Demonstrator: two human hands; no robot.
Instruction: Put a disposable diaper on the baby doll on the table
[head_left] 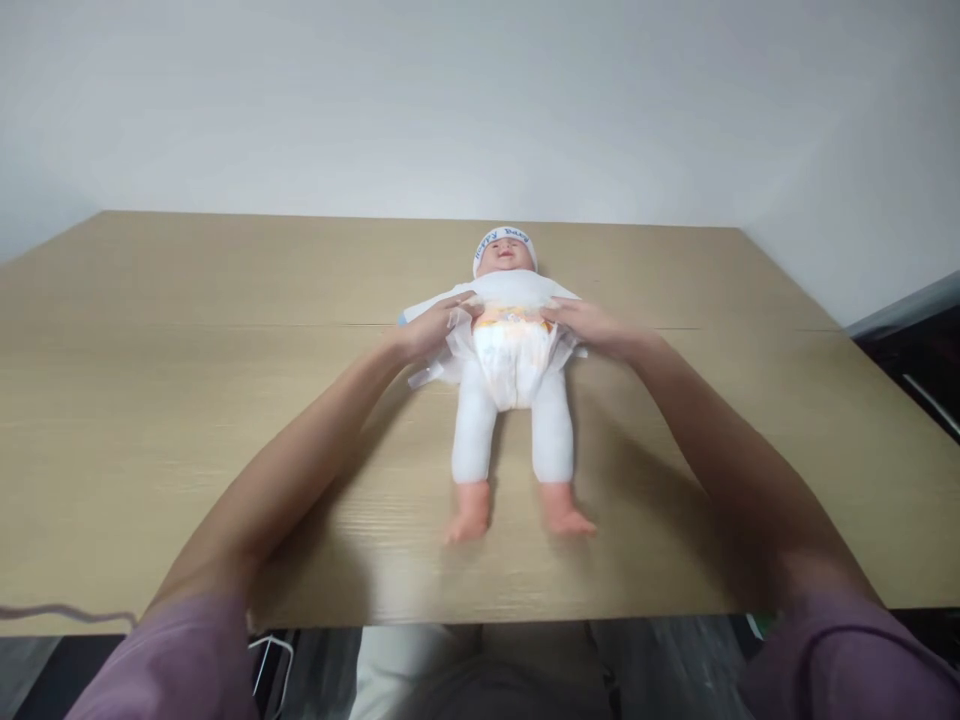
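Note:
A baby doll [513,400] lies on its back on the wooden table [187,380], head pointing away from me, in a white cap, white leggings and a white nappy [514,358] with an orange band at the waist. My left hand [433,325] holds the nappy's waist on the doll's left side, fingers pinched on it. My right hand [589,325] grips the waist on the other side, fingers closed on it. Both arms reach forward from purple sleeves.
A white frilly cloth [439,370] spreads under the doll's hips. The table meets a plain white wall [480,100] at the back. A dark piece of furniture [919,340] stands beyond the table's right edge. My lap shows below the near edge.

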